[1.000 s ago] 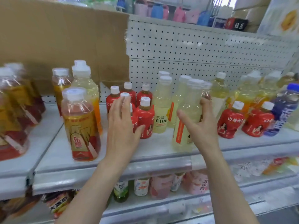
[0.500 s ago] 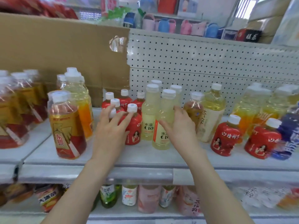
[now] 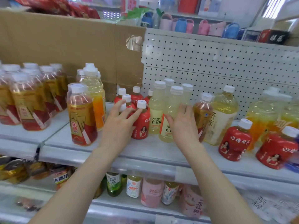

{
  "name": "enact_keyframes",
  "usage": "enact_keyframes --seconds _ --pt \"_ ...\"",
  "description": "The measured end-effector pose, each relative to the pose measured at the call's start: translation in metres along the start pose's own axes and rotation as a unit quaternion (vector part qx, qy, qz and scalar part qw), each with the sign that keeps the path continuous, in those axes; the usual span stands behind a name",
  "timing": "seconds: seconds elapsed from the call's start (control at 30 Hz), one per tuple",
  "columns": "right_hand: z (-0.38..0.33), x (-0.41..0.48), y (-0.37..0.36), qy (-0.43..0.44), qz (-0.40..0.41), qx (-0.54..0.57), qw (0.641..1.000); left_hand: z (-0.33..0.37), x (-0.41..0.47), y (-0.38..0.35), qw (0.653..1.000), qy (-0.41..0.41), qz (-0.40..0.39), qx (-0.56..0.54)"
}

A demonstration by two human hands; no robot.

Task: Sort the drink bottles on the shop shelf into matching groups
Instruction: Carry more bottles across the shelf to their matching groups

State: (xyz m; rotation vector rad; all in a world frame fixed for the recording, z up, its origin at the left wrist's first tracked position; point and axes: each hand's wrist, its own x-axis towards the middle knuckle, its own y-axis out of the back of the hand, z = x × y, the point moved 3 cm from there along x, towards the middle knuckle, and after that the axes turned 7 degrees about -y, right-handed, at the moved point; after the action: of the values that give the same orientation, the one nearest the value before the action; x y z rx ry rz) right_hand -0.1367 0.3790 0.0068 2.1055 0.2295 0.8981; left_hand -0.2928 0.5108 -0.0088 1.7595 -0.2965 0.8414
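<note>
On the white shelf a cluster of small red bottles with white caps stands mid-shelf. My left hand rests against them with fingers spread and straight. Right beside them stand several pale yellow C100 bottles. My right hand holds the front pale yellow bottle, thumb on its label and fingers round its side. Two more red bottles stand at the right. An amber tea bottle stands at the left front.
A pack of amber tea bottles fills the left shelf section. Tall yellow and orange bottles stand at the right, against the pegboard back. Cardboard covers the back left. A lower shelf holds assorted drinks.
My right hand has slid the front pale yellow bottle leftwards, up against the other pale yellow ones. My left hand stayed on the red bottles. The camera moved closer.
</note>
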Motion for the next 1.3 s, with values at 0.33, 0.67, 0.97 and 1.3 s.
enact_keyframes --seconds 0.33,0.67,0.97,1.3 --pt "0.003 -0.005 0.025 0.021 -0.013 -0.059 0.998 -0.007 -0.017 0.012 0.999 0.002 0.027 -0.034" --pt "-0.045 -0.036 0.021 0.144 0.149 0.114 0.972 -0.037 -0.087 0.063 0.946 0.226 0.213 -0.099" --pt "-0.171 -0.010 -0.011 0.157 -0.032 0.177 0.971 -0.113 -0.073 0.027 0.870 0.348 0.070 -0.342" --pt "-0.248 0.000 -0.097 -0.013 -0.126 0.305 0.944 -0.204 -0.094 0.041 0.869 0.316 0.017 -0.380"
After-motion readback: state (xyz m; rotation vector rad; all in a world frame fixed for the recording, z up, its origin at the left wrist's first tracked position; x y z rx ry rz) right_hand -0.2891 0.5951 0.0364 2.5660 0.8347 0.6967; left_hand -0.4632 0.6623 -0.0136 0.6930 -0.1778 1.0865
